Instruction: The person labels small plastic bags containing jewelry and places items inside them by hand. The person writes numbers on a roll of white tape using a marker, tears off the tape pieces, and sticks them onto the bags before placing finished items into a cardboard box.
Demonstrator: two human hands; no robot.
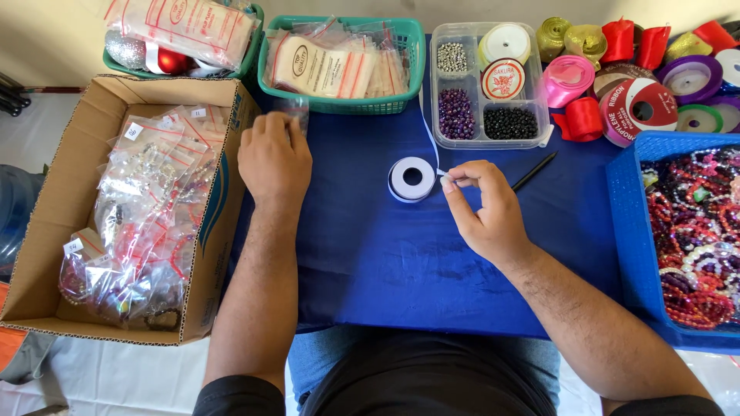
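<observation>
- Right hand (pixel 487 206): thumb and forefinger pinched shut on the free end of a thin white ribbon (pixel 442 174); grip small, fingertips only.
- Ribbon runs from that pinch to a small flat white ribbon spool (pixel 412 179) lying on its side on the blue-covered desk (pixel 370 254), just left of the hand.
- Judgement: ribbon is light, limp and likely smooth; it may slip from a loose pinch. The spool looks light enough to skid or spin when pulled. Best held near the loose end, with the spool steadied.
- Left hand (pixel 274 158): curled, knuckles up, closed on a small clear plastic bag (pixel 296 108) at the desk's far left.
- Beside it: brown cardboard box (pixel 46 223) of bagged beads; green plastic basket (pixel 339 104) beyond.
- Black pencil (pixel 534 171) lies right of the right hand.
</observation>
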